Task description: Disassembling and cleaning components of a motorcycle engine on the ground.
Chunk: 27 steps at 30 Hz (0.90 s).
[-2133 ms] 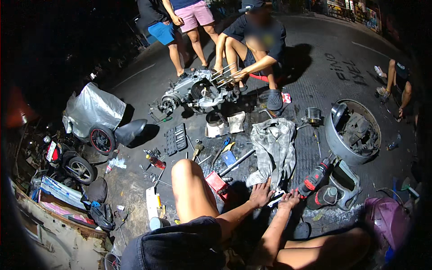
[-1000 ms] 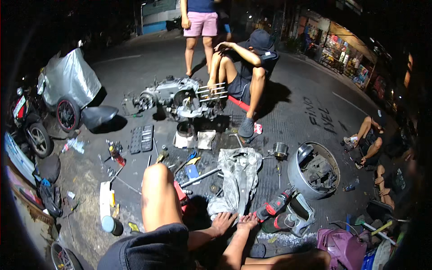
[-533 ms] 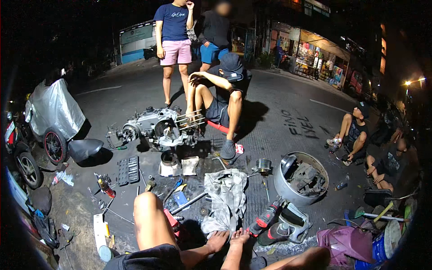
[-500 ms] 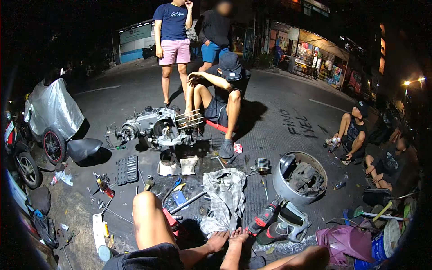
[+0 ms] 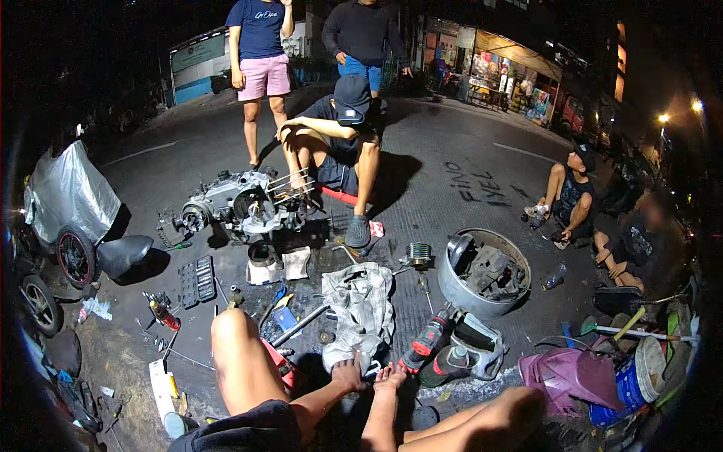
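My left hand [image 5: 349, 375] lies at the near end of a crumpled checked grey cloth [image 5: 354, 301], fingers stretched out over it. Just right of it, my right hand [image 5: 389, 379] is turned partly palm up, its fingers apart and loosely bent, beside a small pale object I cannot make out. A red-and-black power drill [image 5: 425, 340] lies against the right hand's side, next to a dark bottle [image 5: 444, 369] and a grey plastic part [image 5: 489, 352]. Left of the cloth are a red object [image 5: 279, 360] behind my knee and a long metal bar [image 5: 300, 327].
A dismantled engine [image 5: 241, 207], socket case [image 5: 197, 280] and metal tub [image 5: 452, 275] with dark parts occupy the road. A person [image 5: 343, 143] sits behind the engine; others stand or sit around. Covered scooter [image 5: 71, 188] at left; purple panel [image 5: 565, 377] and buckets at right.
The view has tilted up, showing more street and people. The seated person's arms have moved back from the engine onto the knees. My hands stay at the cloth's end.
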Each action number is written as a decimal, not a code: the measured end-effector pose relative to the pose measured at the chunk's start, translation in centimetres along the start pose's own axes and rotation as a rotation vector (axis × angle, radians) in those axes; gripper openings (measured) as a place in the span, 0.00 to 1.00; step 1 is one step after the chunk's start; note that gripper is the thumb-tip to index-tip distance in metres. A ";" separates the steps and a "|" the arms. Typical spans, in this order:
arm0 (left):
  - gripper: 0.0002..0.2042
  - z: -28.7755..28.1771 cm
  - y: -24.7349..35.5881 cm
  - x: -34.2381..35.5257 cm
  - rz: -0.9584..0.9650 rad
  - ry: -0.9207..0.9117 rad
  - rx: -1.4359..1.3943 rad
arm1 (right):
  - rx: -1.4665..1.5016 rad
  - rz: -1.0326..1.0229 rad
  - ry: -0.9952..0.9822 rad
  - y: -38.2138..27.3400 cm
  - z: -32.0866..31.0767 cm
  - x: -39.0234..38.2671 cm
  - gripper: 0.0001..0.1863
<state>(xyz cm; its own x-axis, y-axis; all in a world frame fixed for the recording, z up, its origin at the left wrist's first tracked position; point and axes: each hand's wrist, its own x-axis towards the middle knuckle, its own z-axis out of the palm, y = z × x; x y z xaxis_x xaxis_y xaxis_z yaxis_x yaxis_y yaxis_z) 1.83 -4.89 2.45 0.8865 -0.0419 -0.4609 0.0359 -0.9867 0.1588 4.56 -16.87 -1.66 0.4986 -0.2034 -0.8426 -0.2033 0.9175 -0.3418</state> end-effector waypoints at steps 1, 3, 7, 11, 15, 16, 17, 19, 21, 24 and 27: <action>0.54 -0.4 0.3 -0.2 -0.110 -0.009 -0.031 | -0.027 -0.001 0.016 0.0 0.1 -0.3 0.18; 0.54 0.2 -0.6 0.0 -0.193 0.000 -0.054 | 0.096 -0.088 -0.106 2.0 -0.4 -1.9 0.22; 0.32 2.9 0.2 0.9 0.059 0.150 0.055 | 0.065 0.008 -0.129 1.3 -0.9 3.2 0.25; 0.12 1.1 2.0 -0.4 0.103 0.124 -0.018 | 0.040 -0.005 -0.144 1.6 -1.4 3.7 0.25; 0.14 0.7 0.7 -0.6 0.141 0.155 -0.024 | -0.004 -0.002 -0.163 2.9 -1.0 2.8 0.25; 0.13 0.7 0.7 -0.7 0.149 0.168 -0.028 | -0.011 -0.006 -0.167 2.9 -1.0 2.6 0.25; 0.13 0.8 0.7 -0.8 0.158 0.179 -0.031 | -0.018 -0.010 -0.169 3.0 -1.1 2.5 0.25; 0.12 0.6 1.0 -0.8 0.163 0.161 -0.034 | -0.026 -0.021 -0.161 3.0 -1.4 2.5 0.24; 0.12 0.5 1.0 -1.0 0.132 0.231 -0.106 | -0.040 -0.019 -0.127 3.1 -1.0 1.2 0.23; 0.13 1.6 -0.2 -0.8 0.201 0.490 -0.009 | -0.055 0.019 -0.117 3.1 0.6 -1.9 0.19; 0.17 2.4 1.1 -0.1 0.192 0.505 -0.004 | -0.071 0.009 -0.069 2.1 0.8 -0.7 0.17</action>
<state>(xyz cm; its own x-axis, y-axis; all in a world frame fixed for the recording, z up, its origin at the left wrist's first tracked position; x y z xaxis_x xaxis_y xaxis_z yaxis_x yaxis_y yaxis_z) 0.67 -6.38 0.63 0.9887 -0.1400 0.0535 -0.1481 -0.9679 0.2031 4.52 -14.55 -1.45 0.5532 -0.1691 -0.8157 -0.2658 0.8922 -0.3652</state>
